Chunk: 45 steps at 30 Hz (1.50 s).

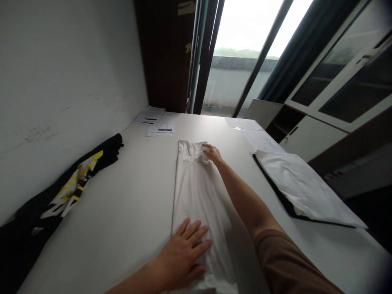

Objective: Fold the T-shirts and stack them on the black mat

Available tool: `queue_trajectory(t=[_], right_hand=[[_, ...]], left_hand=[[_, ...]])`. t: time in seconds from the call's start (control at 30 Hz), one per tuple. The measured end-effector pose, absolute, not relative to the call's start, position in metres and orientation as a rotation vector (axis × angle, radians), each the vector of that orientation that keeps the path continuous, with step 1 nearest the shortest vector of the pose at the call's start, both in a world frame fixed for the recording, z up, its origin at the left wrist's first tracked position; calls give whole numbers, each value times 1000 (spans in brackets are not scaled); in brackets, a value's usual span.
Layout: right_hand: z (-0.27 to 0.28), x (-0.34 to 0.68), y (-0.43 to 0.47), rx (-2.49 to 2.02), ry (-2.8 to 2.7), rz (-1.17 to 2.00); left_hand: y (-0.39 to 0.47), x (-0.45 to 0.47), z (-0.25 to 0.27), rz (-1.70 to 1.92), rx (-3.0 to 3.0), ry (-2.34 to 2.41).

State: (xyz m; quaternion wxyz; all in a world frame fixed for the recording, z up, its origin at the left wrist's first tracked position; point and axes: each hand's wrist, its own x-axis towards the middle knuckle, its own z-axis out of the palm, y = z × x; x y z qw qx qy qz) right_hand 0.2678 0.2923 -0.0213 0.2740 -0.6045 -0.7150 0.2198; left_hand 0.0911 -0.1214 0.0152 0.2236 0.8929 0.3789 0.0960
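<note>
A long white garment (197, 190), folded into a narrow strip, lies lengthwise on the white table (137, 192). Its far end looks gathered and wrinkled; I cannot make out what kind of garment it is. My left hand (185, 253) rests flat on the near part of the cloth, fingers spread. At the far right corner, my right hand (212, 153) has its fingers closed on the edge of the cloth, with the arm stretched forward.
Dark clothing with a yellow and white print (73, 183) lies along the wall at left. Folded white cloth (306, 185) lies over a black piece at right. Paper sheets (161, 125) sit at the far left, and more papers (245, 124) at the far right.
</note>
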Motion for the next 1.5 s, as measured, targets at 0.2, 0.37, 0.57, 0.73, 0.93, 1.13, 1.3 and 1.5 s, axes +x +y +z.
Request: queue_trajectory(t=[0.2,0.37,0.57,0.73,0.93,1.13,1.3,1.5], right_hand=[[-22,261,288,-1744,-1965,456],[-18,249,291,-1771,-2001,334],[-18,219,295,-1657,-2024,430],[-26,221,289,-1510,-1971,487],[-46,244,272,-1285,-2493,253],[-50,243,263,-1386,-2519,215],[-46,238,252,-1393,-2540,179],[-45,232,245,-1181,-2554,203]], left_hand=[[-121,90,19,264,2469,1041],[-121,90,17,263,2488,1044],[-122,90,16,255,2503,1051],[-123,88,20,231,2500,1028],[-123,89,27,223,2546,914],[-123,89,30,199,2548,855],[-123,88,30,193,2545,859],[-121,88,30,194,2524,855]])
